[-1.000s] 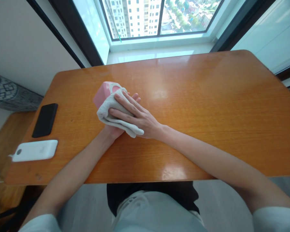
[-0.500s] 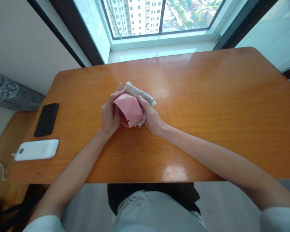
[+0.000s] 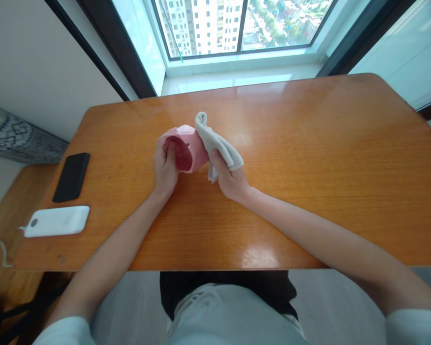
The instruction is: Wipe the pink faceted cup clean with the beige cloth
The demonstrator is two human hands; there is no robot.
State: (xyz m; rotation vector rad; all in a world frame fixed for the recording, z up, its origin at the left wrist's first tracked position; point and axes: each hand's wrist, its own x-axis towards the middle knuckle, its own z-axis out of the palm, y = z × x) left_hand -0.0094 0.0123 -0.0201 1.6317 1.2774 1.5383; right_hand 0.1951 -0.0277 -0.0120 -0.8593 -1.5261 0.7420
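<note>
Left hand (image 3: 165, 171): was curled on the left wall of the pink container (image 3: 199, 155), thumb laid inside the mouth; seemed to pinch this wall, but could not tell exactly, for lack of view of the other fingers.
Right hand (image 3: 232, 181): was pinching the folded cloth (image 3: 221, 146), with thumb on the near side and fingers mostly hidden.
Pink container: was located above the middle-left part of the brown table (image 3: 309, 167), tilted, with open mouth toward left and near. Could not tell if touching the table or lifted.
Cloth: met the right side of the container; looked soft, limp and easy to bunch.
Handling: appeared light, thin-walled and rather stiff, like plastic; perhaps a little slippery on the smooth faces, and liable to dent under hard squeezing.
Best hold: seemed to be at the wall near the rim, thumb inside, fingers outside, pressing gently.
Black phone (image 3: 71, 177): lay flat at left, well apart from both hands.
White device (image 3: 57, 221): lay just nearer, cable at left end.
</note>
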